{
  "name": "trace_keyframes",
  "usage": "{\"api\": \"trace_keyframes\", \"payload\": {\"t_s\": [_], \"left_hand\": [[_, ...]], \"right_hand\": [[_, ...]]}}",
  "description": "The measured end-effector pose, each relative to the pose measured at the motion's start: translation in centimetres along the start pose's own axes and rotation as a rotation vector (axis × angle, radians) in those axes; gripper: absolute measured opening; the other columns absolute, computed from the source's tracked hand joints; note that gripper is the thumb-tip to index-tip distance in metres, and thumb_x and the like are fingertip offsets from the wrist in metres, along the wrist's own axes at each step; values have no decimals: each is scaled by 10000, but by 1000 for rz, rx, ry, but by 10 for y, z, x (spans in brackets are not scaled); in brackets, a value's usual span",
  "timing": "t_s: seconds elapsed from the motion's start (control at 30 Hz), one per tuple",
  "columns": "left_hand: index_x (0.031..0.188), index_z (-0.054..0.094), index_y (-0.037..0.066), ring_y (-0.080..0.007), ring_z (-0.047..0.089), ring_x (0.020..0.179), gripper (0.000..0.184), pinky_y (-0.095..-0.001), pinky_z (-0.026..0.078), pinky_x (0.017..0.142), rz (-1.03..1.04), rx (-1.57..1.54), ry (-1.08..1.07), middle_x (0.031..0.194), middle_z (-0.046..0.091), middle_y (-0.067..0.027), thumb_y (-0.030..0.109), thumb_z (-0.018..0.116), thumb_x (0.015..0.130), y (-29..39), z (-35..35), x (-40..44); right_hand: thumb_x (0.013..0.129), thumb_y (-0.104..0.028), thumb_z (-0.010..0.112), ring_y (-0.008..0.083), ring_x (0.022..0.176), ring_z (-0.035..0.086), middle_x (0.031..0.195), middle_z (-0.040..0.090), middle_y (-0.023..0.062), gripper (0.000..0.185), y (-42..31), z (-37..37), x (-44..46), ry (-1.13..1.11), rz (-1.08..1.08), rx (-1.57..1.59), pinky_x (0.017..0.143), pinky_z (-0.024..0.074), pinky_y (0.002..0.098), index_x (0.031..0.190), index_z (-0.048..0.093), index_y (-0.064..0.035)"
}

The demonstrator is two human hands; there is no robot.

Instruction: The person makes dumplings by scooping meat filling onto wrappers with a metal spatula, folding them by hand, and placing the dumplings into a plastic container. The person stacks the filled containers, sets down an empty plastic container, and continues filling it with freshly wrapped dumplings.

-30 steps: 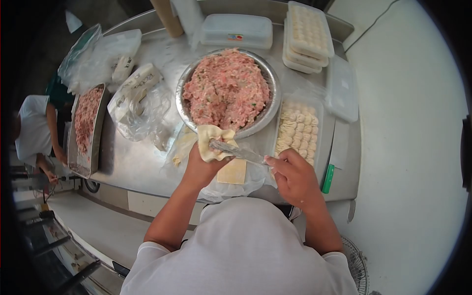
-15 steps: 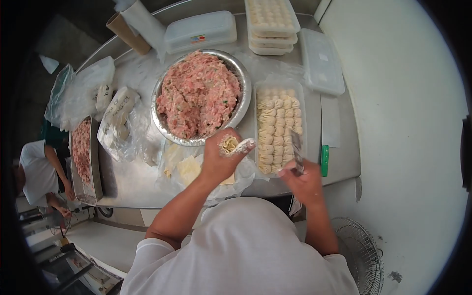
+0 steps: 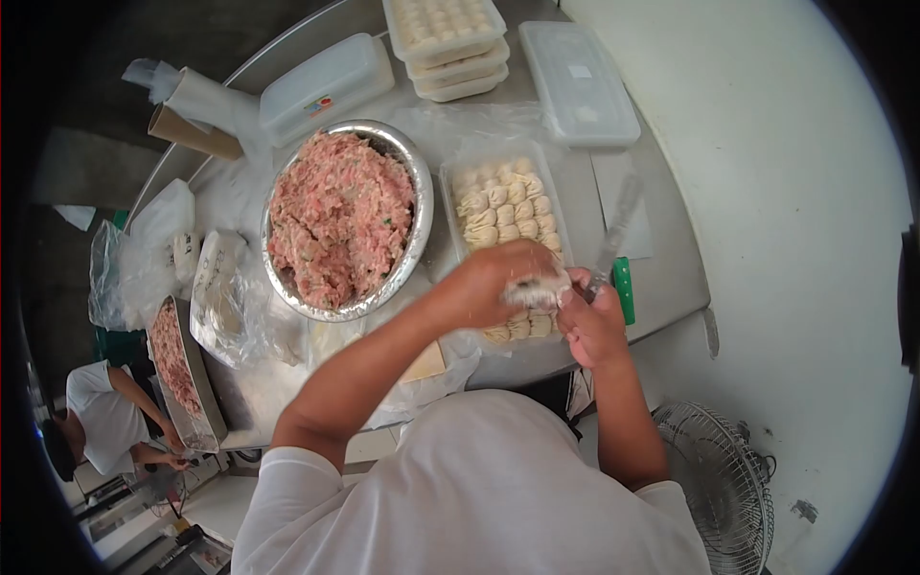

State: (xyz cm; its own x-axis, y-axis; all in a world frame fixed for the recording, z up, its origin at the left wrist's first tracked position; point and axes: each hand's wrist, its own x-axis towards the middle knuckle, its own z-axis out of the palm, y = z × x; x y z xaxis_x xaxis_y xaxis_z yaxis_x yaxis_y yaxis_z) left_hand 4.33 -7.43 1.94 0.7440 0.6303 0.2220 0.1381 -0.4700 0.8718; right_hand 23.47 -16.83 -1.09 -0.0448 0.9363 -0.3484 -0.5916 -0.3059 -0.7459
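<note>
My left hand (image 3: 503, 285) is curled over the near part of a plastic tub (image 3: 565, 225), with floury white on its thumb side. A dumpling with a pale wrapper is held in it, mostly hidden by fingers and blur. Touching it from the right, my right hand (image 3: 594, 331) grips a flat metal spatula (image 3: 616, 225), its blade pointing up and away. Rows of pleated dumplings (image 3: 513, 209) fill the tub below. To the left stands a metal bowl (image 3: 422, 206) heaped with pink ground meat filling (image 3: 340, 220).
Stacked tubs of dumplings (image 3: 450, 48) and lidded containers (image 3: 580, 86) stand at the back. A green handle (image 3: 624, 290) lies right of the tub. Wrappers (image 3: 426, 362) lie near my left forearm. A meat tray (image 3: 203, 422) and another person (image 3: 105, 412) are left; a fan (image 3: 719, 479) stands right.
My left hand has moved right from beside the bowl to over the dumpling tub, meeting my right hand. The spatula has swung to the right. The view has turned slightly.
</note>
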Motion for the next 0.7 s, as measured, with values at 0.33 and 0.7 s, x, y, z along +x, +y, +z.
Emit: {"api": "trace_keyframes", "payload": {"t_s": [0.33, 0.7], "left_hand": [[1054, 633, 16, -348, 655, 949, 323, -386, 520, 853, -250, 378, 178, 1045, 661, -181, 84, 762, 766, -97, -38, 99], [1213, 659, 79, -352, 675, 994, 406, -392, 529, 893, -637, 60, 185, 1089, 697, -207, 54, 668, 808, -85, -25, 87]], "right_hand": [[886, -108, 717, 64, 779, 567, 901, 640, 17, 270, 27, -37, -1, 384, -258, -648, 706, 481, 232, 1127, 662, -1], [890, -97, 704, 67, 706, 560, 826, 664, 29, 165, 56, -46, -1, 469, -388, -817, 661, 480, 246, 1018, 675, 3]]}}
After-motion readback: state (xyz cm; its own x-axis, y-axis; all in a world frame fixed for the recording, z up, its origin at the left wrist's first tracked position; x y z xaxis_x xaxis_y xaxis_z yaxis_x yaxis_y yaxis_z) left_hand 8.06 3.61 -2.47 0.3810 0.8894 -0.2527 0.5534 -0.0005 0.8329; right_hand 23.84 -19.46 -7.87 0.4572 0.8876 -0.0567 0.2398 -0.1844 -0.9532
